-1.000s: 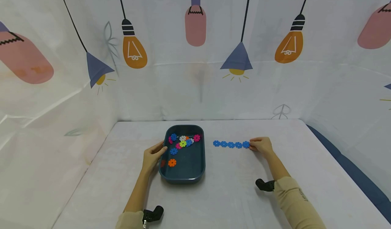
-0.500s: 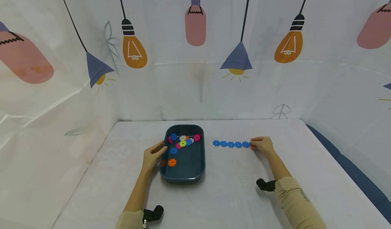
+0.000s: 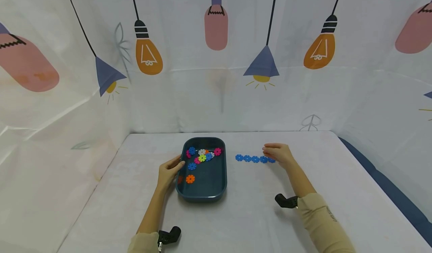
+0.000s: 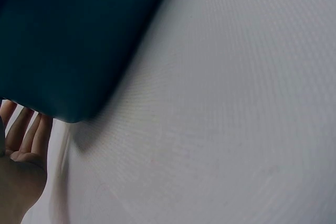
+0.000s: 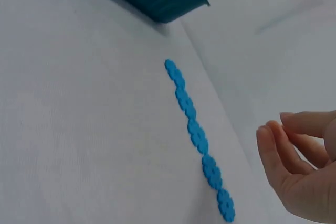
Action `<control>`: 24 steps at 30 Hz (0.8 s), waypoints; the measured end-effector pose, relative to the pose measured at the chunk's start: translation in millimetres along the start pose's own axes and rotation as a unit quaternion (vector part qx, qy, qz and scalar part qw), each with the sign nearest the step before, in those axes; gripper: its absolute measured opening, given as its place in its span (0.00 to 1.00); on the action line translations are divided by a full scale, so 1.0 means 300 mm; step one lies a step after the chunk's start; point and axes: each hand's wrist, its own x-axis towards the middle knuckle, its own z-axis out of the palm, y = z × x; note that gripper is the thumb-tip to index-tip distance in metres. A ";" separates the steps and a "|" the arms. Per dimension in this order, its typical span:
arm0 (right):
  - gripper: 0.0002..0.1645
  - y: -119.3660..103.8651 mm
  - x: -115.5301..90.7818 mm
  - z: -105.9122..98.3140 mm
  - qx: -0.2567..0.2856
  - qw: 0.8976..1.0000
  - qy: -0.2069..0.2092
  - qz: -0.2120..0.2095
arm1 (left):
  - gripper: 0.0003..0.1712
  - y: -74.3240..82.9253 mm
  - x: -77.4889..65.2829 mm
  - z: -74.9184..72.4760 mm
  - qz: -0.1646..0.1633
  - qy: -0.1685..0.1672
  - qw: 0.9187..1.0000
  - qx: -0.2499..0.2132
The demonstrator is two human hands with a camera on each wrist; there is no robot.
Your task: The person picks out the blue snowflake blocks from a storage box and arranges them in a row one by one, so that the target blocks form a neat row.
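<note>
A dark teal tray (image 3: 209, 187) stands left of the table's middle with several flower-shaped plastic discs inside, among them a yellow disc (image 3: 201, 158) and an orange disc (image 3: 190, 179). My left hand (image 3: 167, 173) grips its left side, thumb over the rim and fingers outside against the wall. Right of the tray lies a line of blue flower-shaped discs (image 3: 255, 159), edge to edge. My right hand (image 3: 279, 154) hovers over the line's right end, partly covering the last disc in the head view. Nothing shows between its loosely bent fingers (image 5: 268, 148) in the right wrist view.
The white tabletop (image 3: 243, 223) reaches back to a white cloth wall (image 3: 189, 103) printed with lamps. Black wrist mounts (image 3: 286, 201) stick out from both sleeves. A dark blue strip (image 3: 381, 178) runs beyond the table's right edge.
My right hand has left the right-hand end of the blue line, rising and moving left over the last discs. The left hand and the tray stay in place.
</note>
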 end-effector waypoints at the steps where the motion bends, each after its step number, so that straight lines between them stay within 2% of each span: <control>1: 0.29 -0.008 0.000 0.015 0.008 1.000 -0.010 -0.003 | 0.27 0.000 0.000 0.000 0.000 0.000 1.000 -0.001; 7: 0.29 -0.052 0.007 0.131 0.022 0.999 -0.048 -0.012 | 0.27 0.005 -0.002 0.000 -0.002 0.003 1.000 0.002; 13: 0.25 -0.094 0.021 0.278 0.037 0.995 -0.087 -0.026 | 0.27 0.010 -0.007 -0.001 -0.005 0.004 1.000 0.004; 19: 0.23 -0.128 0.035 0.436 0.068 0.990 -0.123 -0.019 | 0.28 0.010 -0.004 -0.002 -0.010 0.003 1.000 0.007; 24: 0.22 -0.127 0.043 0.556 0.066 0.986 -0.151 -0.009 | 0.27 0.016 -0.006 0.000 -0.007 0.005 1.000 0.010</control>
